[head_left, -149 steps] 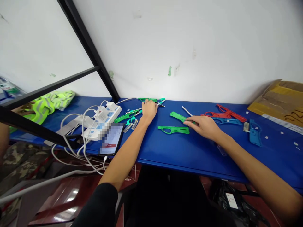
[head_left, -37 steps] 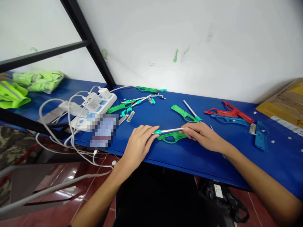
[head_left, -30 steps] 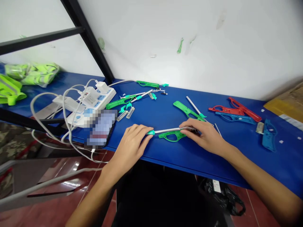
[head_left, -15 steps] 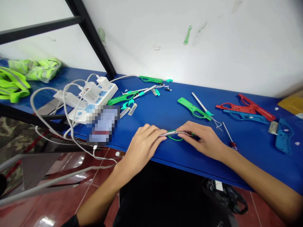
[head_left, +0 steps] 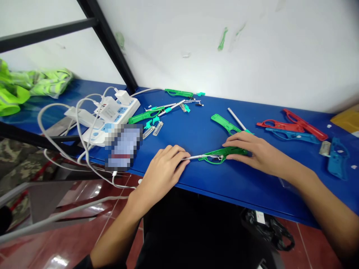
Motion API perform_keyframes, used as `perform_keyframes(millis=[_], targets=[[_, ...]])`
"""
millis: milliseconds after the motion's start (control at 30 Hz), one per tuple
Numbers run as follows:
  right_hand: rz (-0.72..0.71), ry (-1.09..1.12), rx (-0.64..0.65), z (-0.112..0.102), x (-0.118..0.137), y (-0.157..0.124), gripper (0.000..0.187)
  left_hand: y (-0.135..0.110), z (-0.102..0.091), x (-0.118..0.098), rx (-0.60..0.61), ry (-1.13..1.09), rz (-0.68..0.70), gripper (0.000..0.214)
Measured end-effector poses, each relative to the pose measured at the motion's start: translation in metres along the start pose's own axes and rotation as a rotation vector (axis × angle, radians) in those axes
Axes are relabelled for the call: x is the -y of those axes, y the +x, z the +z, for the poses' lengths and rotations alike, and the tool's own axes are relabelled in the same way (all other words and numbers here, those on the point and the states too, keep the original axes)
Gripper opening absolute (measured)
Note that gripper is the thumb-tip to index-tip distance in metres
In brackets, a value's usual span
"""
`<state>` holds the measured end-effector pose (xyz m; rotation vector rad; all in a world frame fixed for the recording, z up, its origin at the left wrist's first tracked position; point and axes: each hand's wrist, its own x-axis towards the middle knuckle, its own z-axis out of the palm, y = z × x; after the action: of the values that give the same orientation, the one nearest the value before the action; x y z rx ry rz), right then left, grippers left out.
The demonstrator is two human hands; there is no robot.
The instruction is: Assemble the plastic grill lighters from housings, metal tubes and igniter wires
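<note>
On the blue table, a green long-nosed lighter casing (head_left: 228,151) lies between my hands, with a loop for the trigger. A thin metal tube (head_left: 195,157) runs left from it, and a fine white wire shows along the loop. My left hand (head_left: 168,164) is closed, thumb and fingers pinching the tube's left end. My right hand (head_left: 254,151) is closed round the casing's right end, thumb below and fingers above. Just behind it lies another green casing half (head_left: 224,122) with a second metal tube (head_left: 236,118), both partly covered by my right hand.
Red casings (head_left: 304,125) and blue casings (head_left: 338,160) lie at the right. At the back left are more green casings (head_left: 147,116) and small clear tanks (head_left: 158,129). A power strip (head_left: 123,108) with cables and a blurred phone (head_left: 125,145) stand left. A black frame (head_left: 109,45) rises behind.
My right hand has moved right along the green casing, uncovering its loop and the wire. It now covers the screwdriver and part of the casing behind. My left hand has shifted slightly left.
</note>
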<state>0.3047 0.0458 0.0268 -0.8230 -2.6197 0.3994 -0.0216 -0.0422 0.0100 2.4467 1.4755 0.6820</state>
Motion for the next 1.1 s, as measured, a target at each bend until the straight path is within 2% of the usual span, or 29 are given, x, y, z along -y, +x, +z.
perform_keyframes(millis=[100, 267, 467, 667, 900, 1100], targets=[[-0.004, 0.033, 0.029, 0.002, 0.001, 0.0, 0.029, 0.0, 0.003, -0.002, -0.016, 0.015, 0.012, 0.016], [-0.006, 0.033, 0.021, 0.013, 0.019, 0.004, 0.029, 0.001, 0.006, -0.002, -0.022, 0.011, 0.026, 0.023], [-0.047, 0.048, 0.011, 0.021, 0.029, 0.008, 0.025, 0.003, 0.011, 0.002, -0.075, -0.032, 0.041, 0.018], [0.021, 0.101, 0.003, 0.025, 0.033, 0.011, 0.026, 0.005, 0.015, 0.003, -0.161, -0.086, 0.068, 0.017], [0.057, 0.146, -0.028, 0.028, 0.04, 0.014, 0.02, 0.008, 0.019, 0.008, -0.132, -0.118, 0.041, 0.02], [0.038, 0.168, -0.129, 0.029, 0.042, 0.013, 0.014, 0.009, 0.019, 0.007, -0.11, -0.131, 0.026, 0.022]])
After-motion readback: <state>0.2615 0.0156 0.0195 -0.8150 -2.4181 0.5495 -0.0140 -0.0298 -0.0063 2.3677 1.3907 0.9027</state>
